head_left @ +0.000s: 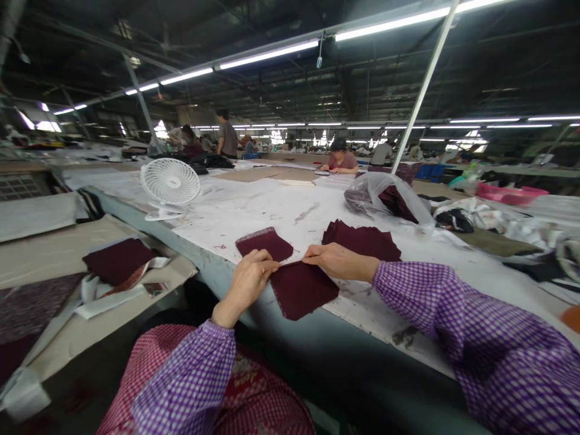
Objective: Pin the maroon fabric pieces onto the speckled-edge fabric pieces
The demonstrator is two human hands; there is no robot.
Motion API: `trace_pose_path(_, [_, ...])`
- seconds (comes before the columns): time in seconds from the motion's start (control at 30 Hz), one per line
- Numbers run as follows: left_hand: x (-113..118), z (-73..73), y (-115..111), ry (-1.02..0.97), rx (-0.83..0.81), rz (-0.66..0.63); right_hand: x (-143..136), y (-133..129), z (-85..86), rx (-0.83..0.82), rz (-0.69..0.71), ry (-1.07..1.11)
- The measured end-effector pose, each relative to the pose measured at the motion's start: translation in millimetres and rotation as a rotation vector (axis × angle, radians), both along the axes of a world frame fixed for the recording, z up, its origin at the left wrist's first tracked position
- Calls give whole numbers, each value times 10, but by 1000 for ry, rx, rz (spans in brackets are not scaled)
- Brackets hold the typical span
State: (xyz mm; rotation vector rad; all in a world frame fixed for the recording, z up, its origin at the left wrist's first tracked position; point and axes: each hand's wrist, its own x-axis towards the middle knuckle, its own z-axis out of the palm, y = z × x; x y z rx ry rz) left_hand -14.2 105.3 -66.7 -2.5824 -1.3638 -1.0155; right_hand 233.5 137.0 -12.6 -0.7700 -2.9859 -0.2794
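Observation:
A dark maroon fabric piece [304, 291] hangs partly over the table's near edge, its upper edge pinched between both hands. My left hand [251, 277] is closed on the upper left corner of the piece. My right hand [338, 261] pinches the same edge a little farther right, fingertips pointing left. Just behind my left hand lies another maroon fabric piece [265, 243] with a greyish strip along its top. Beyond my right hand sits a stack of maroon fabric pieces [362, 240] with uneven edges, partly covered by that hand.
A white fan [170, 181] stands at the table's left edge. Behind the stack is a clear plastic bag [389, 196] with dark cloth inside. More maroon cloth [118, 261] lies on a lower surface at left. A pink basin [512, 192] is at right. A person [342, 158] sits across the table.

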Motion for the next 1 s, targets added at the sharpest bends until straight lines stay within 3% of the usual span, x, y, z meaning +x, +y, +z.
trace_pose_path(0.2, [-12, -9, -1, 38, 30, -2, -61, -88, 95, 13, -54, -138])
trace_pose_path(0.5, [-13, 2, -10, 44, 17, -2, -92, -76, 156, -39, -48, -165])
trace_pose_path(0.83, [15, 27, -30, 37, 4, 23, -343, -129, 243, 109, -77, -344])
trace_pose_path(0.9, [-6, 30, -10, -34, -39, 3, -378, -135, 234, 139, -71, -355])
trace_pose_path(1.0, [-87, 23, 31, -301, -177, -35, -392, -120, 206, 157, -68, -354])
